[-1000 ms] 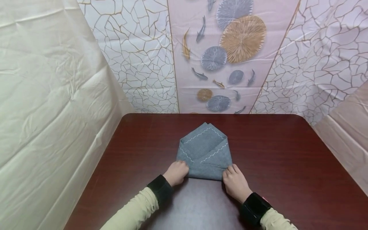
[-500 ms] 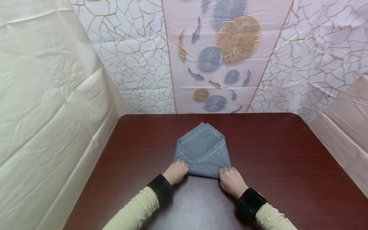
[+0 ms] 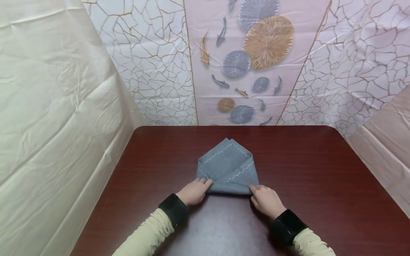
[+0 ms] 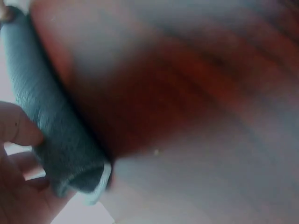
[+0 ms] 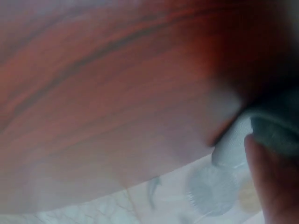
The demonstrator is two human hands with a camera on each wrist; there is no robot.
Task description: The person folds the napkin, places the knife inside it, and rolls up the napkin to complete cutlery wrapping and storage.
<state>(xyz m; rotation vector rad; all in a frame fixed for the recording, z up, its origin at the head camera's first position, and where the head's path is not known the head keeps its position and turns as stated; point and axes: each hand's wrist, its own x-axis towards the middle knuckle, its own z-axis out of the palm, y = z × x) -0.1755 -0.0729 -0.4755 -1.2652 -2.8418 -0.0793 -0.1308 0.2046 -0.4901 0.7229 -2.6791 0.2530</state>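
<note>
A blue-grey cloth (image 3: pixel 225 161) with wavy white stitching lies on the table, folded to a point at its far end. Its near edge is turned over in a rolled band. My left hand (image 3: pixel 193 191) pinches the left end of this band, and my right hand (image 3: pixel 267 201) pinches the right end. In the left wrist view, the thumb (image 4: pixel 18 123) presses on the rolled cloth (image 4: pixel 60 126), whose end shows a hollow fold. The right wrist view has one finger (image 5: pixel 266 172) against the cloth's folded edge (image 5: pixel 231 144); the other fingers there are hidden or blurred.
The dark red-brown table (image 3: pixel 307 163) has a glossy top with rounded far corners. Behind it hangs a patterned curtain (image 3: pixel 163 64), and a cream sheet (image 3: pixel 57 117) drapes along the left side. Black bands (image 3: pixel 174 209) circle both wrists.
The cloth's near edge has been rolled further away from me, making the cloth shorter. Both hands' fingers have loosened from tight fists into pinches at the band's ends.
</note>
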